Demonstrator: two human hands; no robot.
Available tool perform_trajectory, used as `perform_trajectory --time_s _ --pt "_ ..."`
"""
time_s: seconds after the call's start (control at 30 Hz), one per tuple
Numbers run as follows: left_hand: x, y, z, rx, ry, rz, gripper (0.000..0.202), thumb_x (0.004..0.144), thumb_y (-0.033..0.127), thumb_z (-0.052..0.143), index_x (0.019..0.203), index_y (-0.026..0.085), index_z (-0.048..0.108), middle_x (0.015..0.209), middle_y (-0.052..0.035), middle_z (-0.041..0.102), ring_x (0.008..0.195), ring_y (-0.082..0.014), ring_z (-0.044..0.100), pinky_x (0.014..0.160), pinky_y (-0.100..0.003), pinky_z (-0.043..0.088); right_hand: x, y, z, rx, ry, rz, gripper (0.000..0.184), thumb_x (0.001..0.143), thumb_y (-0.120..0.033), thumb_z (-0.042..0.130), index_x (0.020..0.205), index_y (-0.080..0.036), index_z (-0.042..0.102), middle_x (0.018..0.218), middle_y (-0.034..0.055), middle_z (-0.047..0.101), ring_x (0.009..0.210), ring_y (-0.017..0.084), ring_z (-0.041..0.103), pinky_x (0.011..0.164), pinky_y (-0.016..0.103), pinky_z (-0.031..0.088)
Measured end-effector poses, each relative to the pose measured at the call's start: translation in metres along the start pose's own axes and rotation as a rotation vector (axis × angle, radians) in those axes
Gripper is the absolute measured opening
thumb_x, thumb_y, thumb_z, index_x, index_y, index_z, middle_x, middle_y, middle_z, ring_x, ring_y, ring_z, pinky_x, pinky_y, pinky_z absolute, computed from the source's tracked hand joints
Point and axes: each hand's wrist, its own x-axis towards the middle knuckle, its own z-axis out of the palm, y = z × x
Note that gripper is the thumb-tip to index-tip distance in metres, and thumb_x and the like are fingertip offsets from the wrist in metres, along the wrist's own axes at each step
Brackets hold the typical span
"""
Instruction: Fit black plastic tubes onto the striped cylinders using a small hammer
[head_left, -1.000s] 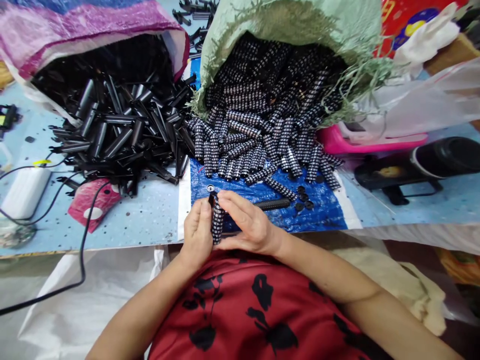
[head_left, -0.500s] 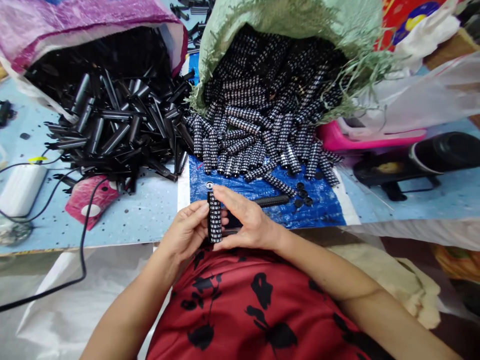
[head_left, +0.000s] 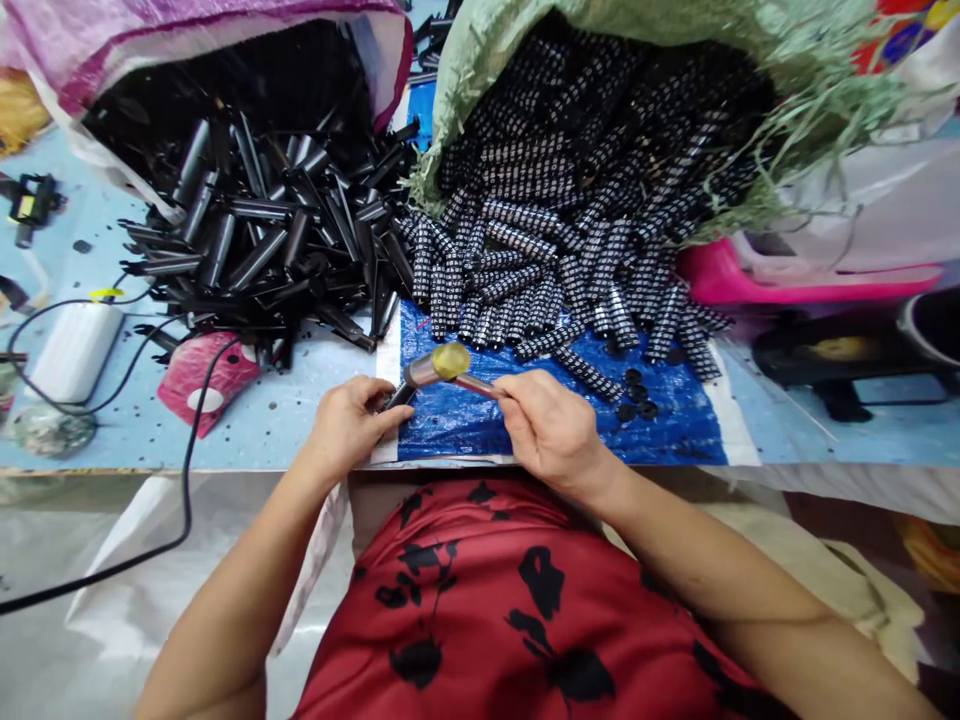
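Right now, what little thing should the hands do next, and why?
Probably one gentle tap with the hammer, keeping clear of the left hand. That hand holds a dark piece, the right hand grips the hammer's handle, and the hammer's head is right by the piece. Whether they touch, I can't tell.

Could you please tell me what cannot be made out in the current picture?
All in the head view:
Black piece: its near end is hidden by the left grip.
Hammer: its handle's end is hidden by the right grip; contact with the black piece is unclear because they overlap.
Patterned rods: markings too small to read.
Purple sack: cut off by the top edge.
Black cylinder: cut off by the right edge.
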Motion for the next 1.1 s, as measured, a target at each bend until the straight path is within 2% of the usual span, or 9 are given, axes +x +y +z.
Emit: perform_trajectory --time_s 0.07,0.2,0.4,0.57,0.73,0.9,1.03,1.07,1.1 --pt "0.003 0.0 0.002 -0.077 -0.039 -0.058 0.043 0.074 0.055 0.084 0.097 0.019 0.076 0.074 -0.0016 0.064 0.064 -0.0155 0.054 0.058 -0.026 0.039 0.012 -0.004 0.004 -0.018 -0.035 0.012 0.025 0.107 -0.024 0.043 0.115 -0.018 0.066 0.091 0.0086 0.069 0.082 0.02 0.063 0.074 0.033 0.05" --pt "0.008 0.003 0.003 -0.188 -0.132 -0.131 0.041 0.072 0.054 0.084 0.083 0.018 0.07 0.063 0.0018 0.056 0.056 -0.0121 0.046 0.051 -0.024 0.032 0.02 -0.008 0.014 -0.167 -0.277 0.047 0.034 0.109 -0.03 0.043 0.094 -0.017 0.07 0.078 0.0074 0.064 0.068 0.018 0.057 0.062 0.033 0.044" --pt "0.02 0.005 -0.002 -0.256 -0.268 -0.128 0.039 0.063 0.048 0.088 0.07 0.019 0.063 0.059 0.0009 0.055 0.053 -0.012 0.045 0.049 -0.024 0.03 0.007 -0.009 0.01 0.088 -0.062 -0.095 0.033 0.105 -0.029 0.047 0.13 -0.02 0.066 0.102 0.0108 0.074 0.091 0.023 0.068 0.082 0.036 0.056" --pt "0.023 0.012 0.002 -0.053 -0.204 -0.106 0.036 0.069 0.045 0.085 0.069 0.02 0.059 0.059 0.0022 0.054 0.053 -0.0123 0.044 0.051 -0.026 0.027 -0.002 0.001 0.007 -0.132 -0.211 0.032 0.029 0.107 -0.029 0.049 0.117 -0.016 0.073 0.077 0.0066 0.067 0.067 0.017 0.059 0.066 0.03 0.048" --pt "0.037 0.017 0.001 -0.025 -0.182 -0.057 0.039 0.066 0.044 0.087 0.066 0.019 0.058 0.057 0.0029 0.053 0.055 -0.0126 0.043 0.053 -0.026 0.028 0.001 -0.009 0.007 0.027 -0.058 -0.19 0.031 0.105 -0.024 0.05 0.131 -0.016 0.066 0.094 0.0085 0.074 0.081 0.019 0.066 0.076 0.033 0.052" --pt "0.048 0.027 0.006 0.015 -0.239 -0.115 0.04 0.067 0.045 0.086 0.064 0.02 0.055 0.056 0.0032 0.053 0.053 -0.0127 0.042 0.053 -0.027 0.025 0.001 -0.021 0.018 -0.056 -0.268 -0.257 0.026 0.107 -0.029 0.052 0.106 -0.015 0.073 0.07 0.0038 0.063 0.065 0.016 0.057 0.063 0.031 0.044" --pt "0.024 0.025 -0.026 0.248 -0.167 -0.028 0.029 0.073 0.035 0.079 0.066 0.02 0.055 0.058 0.0023 0.053 0.054 -0.0129 0.041 0.054 -0.028 0.023 -0.003 -0.013 0.011 0.064 -0.185 -0.244 0.023 0.104 -0.027 0.055 0.116 -0.016 0.071 0.079 0.0049 0.068 0.07 0.016 0.058 0.066 0.03 0.046" --pt "0.014 0.02 -0.042 0.289 -0.187 -0.011 0.029 0.076 0.037 0.077 0.065 0.021 0.056 0.057 0.0021 0.052 0.053 -0.0129 0.041 0.053 -0.028 0.022 -0.005 -0.009 0.009 0.087 -0.152 -0.23 0.022 0.104 -0.026 0.056 0.117 -0.016 0.07 0.084 0.0052 0.07 0.072 0.016 0.06 0.069 0.03 0.047" --pt "0.003 0.013 -0.059 0.288 -0.312 -0.002 0.031 0.076 0.042 0.078 0.064 0.021 0.059 0.056 0.0023 0.051 0.052 -0.0128 0.041 0.052 -0.028 0.022 -0.007 -0.004 0.007 0.089 -0.13 -0.208 0.02 0.104 -0.026 0.058 0.116 -0.016 0.07 0.087 0.0054 0.072 0.075 0.016 0.061 0.071 0.03 0.048"
